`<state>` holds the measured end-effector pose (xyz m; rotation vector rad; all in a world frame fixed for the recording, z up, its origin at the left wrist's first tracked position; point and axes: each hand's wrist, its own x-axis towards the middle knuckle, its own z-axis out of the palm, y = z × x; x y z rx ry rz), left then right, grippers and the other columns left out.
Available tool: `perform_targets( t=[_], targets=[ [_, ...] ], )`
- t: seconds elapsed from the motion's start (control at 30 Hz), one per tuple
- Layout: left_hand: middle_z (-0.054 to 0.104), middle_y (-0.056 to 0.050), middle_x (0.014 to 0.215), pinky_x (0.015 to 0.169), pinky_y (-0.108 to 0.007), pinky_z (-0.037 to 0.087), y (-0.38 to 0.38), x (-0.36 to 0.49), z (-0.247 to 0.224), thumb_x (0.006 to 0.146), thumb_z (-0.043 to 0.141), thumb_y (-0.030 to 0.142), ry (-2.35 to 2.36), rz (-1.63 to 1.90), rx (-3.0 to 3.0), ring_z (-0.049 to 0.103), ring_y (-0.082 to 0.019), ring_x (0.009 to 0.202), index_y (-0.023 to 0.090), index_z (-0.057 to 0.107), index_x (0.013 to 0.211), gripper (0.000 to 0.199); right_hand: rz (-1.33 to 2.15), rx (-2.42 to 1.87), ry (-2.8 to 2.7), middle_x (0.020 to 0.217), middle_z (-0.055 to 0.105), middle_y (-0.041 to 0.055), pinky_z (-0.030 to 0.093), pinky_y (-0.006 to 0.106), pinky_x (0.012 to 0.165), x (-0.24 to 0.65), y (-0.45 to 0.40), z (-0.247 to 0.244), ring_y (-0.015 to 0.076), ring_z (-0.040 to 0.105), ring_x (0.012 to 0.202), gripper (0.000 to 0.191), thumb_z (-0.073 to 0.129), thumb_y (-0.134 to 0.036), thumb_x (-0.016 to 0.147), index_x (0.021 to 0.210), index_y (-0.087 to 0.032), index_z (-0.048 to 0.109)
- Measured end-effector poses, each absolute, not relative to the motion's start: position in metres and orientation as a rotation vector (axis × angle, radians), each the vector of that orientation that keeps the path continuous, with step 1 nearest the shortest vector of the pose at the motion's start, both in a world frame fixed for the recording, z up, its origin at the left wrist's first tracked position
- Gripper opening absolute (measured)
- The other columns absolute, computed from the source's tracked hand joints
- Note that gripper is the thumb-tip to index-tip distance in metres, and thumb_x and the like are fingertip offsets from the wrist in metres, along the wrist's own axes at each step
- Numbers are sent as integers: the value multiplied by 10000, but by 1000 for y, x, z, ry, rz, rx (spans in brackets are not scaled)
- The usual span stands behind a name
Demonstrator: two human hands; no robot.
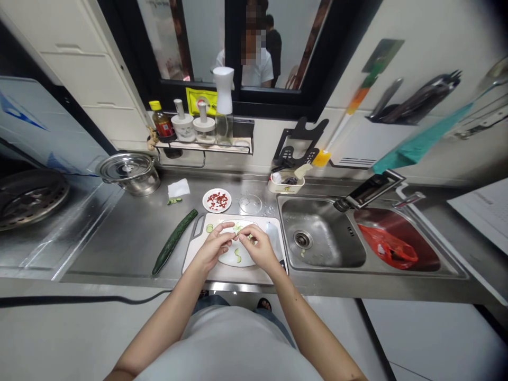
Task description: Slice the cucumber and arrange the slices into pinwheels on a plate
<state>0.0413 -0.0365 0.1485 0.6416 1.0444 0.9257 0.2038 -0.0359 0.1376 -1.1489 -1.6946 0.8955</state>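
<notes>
My left hand (216,246) and my right hand (257,247) meet above a white plate (227,259). Their fingertips pinch a small green piece between them, apparently a cucumber slice (237,234). On the plate lie curved cucumber slices (238,256), with more partly hidden behind my fingers. The plate rests on a white cutting board (192,259) with a grey handle. A few cucumber rounds (209,228) sit on the board's left side. At its right side is a knife blade (272,230), partly covered by my right hand and forearm. Left of the board lies a whole cucumber (173,242).
Behind the board stands a small plate of chopped red bits (217,201). A lidded steel pot (137,172) is at the back left, near a white paper (178,188). The sink (329,238) opens on the right, with a red plastic bag (391,251) in its second basin.
</notes>
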Motion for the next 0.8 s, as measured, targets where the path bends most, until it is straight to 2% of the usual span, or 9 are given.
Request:
perform_targets(
  t=[0.13, 0.47, 0.8],
  targets=[
    [599, 46, 669, 498, -167, 270, -36, 40, 151, 605, 780, 322, 1103, 957, 754, 483, -55, 571, 200, 567, 1138, 587, 852, -1141, -1726, 838, 626, 32, 436, 273, 710, 204, -36, 136, 165, 566, 859, 150, 558, -309, 862, 801, -211, 654],
    [614, 46, 682, 678, -224, 407, -36, 39, 152, 602, 760, 303, 1110, 1076, 965, 567, -100, 662, 181, 563, 1076, 529, 848, -1171, -1711, 819, 616, 31, 432, 263, 687, 202, -36, 135, 159, 559, 836, 138, 567, -301, 834, 765, -202, 635],
    [570, 54, 697, 611, -204, 360, -38, 38, 156, 687, 710, 254, 1141, 1114, 1186, 496, -67, 600, 176, 557, 1102, 449, 972, -1229, -1612, 784, 627, 17, 413, 243, 623, 199, -39, 142, 143, 570, 768, 138, 570, -308, 795, 738, -197, 628]
  ],
)
